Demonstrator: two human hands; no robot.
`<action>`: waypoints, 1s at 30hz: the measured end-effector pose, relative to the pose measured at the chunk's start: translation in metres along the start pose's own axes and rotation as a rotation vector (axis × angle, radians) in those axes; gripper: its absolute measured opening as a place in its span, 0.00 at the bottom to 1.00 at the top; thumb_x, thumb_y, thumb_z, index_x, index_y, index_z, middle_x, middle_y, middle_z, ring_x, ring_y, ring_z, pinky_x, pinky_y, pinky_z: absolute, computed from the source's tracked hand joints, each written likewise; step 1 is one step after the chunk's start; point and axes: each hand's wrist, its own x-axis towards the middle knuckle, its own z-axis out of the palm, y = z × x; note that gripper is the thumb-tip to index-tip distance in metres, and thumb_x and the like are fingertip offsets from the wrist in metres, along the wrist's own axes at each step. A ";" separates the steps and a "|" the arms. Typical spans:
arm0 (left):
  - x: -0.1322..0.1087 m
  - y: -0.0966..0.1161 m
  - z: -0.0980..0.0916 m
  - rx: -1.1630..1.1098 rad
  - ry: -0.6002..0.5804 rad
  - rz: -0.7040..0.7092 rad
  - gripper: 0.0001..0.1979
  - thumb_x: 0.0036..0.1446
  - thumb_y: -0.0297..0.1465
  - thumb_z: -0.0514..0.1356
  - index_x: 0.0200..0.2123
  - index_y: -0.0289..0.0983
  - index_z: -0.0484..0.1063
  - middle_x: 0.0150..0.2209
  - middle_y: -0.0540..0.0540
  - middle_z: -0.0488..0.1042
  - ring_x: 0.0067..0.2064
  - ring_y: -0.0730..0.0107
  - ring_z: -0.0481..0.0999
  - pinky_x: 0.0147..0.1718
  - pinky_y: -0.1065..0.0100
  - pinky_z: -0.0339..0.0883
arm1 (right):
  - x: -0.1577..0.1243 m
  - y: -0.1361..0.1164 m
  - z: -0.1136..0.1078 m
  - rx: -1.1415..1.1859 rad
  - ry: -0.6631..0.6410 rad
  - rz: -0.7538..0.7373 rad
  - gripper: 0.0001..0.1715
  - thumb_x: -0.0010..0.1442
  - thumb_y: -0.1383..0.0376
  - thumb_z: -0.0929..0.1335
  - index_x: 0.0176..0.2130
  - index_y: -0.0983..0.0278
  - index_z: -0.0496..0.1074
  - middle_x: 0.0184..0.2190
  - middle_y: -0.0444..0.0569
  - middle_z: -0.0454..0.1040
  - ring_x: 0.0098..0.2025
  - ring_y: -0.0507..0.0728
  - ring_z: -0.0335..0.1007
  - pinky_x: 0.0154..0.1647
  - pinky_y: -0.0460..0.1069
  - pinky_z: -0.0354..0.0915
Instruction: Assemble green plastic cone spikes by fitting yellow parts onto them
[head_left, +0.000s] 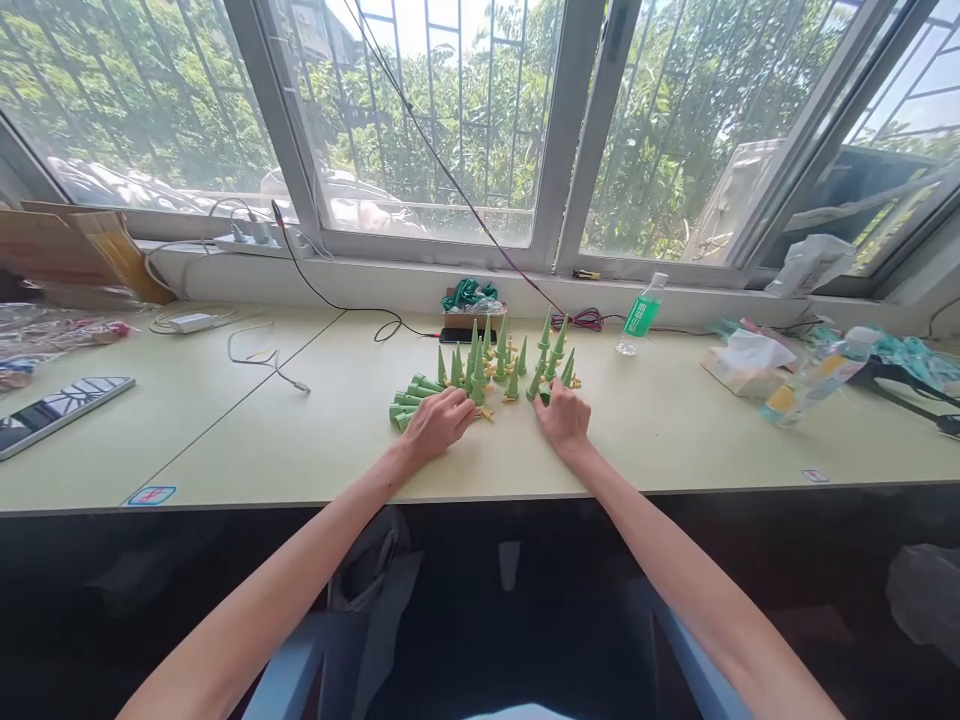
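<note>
Both my hands rest low at the front of a cluster of green cone-shaped pieces [501, 350] on the table. My left hand [442, 418] is closed, its fingertips against the base of an upright green cone [478, 378]; its grip is partly hidden. Beside its wrist lie several green tubes [409, 402], side by side. My right hand [564, 415] has its thumb and fingers closed on a small green piece [545, 396] at the right of the cluster. Small yellow parts [486, 414] show at the feet of several cones.
Behind the cones are a phone [459, 335] and a small box with green wrapping [472, 298]. Farther right stand a green-labelled bottle [643, 315], a tissue box [742, 375] and a tilted bottle [817, 380]. Cables [270, 365] and a tablet [64, 412] lie leftward.
</note>
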 end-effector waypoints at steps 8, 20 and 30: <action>-0.001 0.007 -0.005 -0.055 0.011 0.092 0.14 0.65 0.30 0.52 0.26 0.37 0.70 0.26 0.47 0.70 0.28 0.71 0.70 0.25 0.69 0.59 | -0.002 0.002 0.005 0.049 0.004 -0.042 0.10 0.63 0.61 0.68 0.41 0.63 0.65 0.29 0.54 0.77 0.32 0.62 0.76 0.29 0.49 0.56; 0.033 0.007 -0.020 0.049 0.011 -0.215 0.19 0.65 0.33 0.50 0.22 0.36 0.69 0.22 0.46 0.70 0.24 0.72 0.69 0.22 0.69 0.55 | -0.006 0.002 0.003 0.099 0.069 -0.091 0.09 0.64 0.64 0.65 0.45 0.64 0.66 0.36 0.53 0.77 0.34 0.58 0.74 0.29 0.47 0.53; -0.016 -0.087 -0.053 -0.165 -0.454 -0.953 0.14 0.56 0.42 0.58 0.37 0.38 0.76 0.37 0.43 0.80 0.39 0.59 0.78 0.38 0.64 0.69 | -0.006 0.002 0.011 0.178 0.034 -0.392 0.11 0.66 0.67 0.60 0.34 0.65 0.69 0.30 0.49 0.74 0.30 0.54 0.69 0.28 0.46 0.52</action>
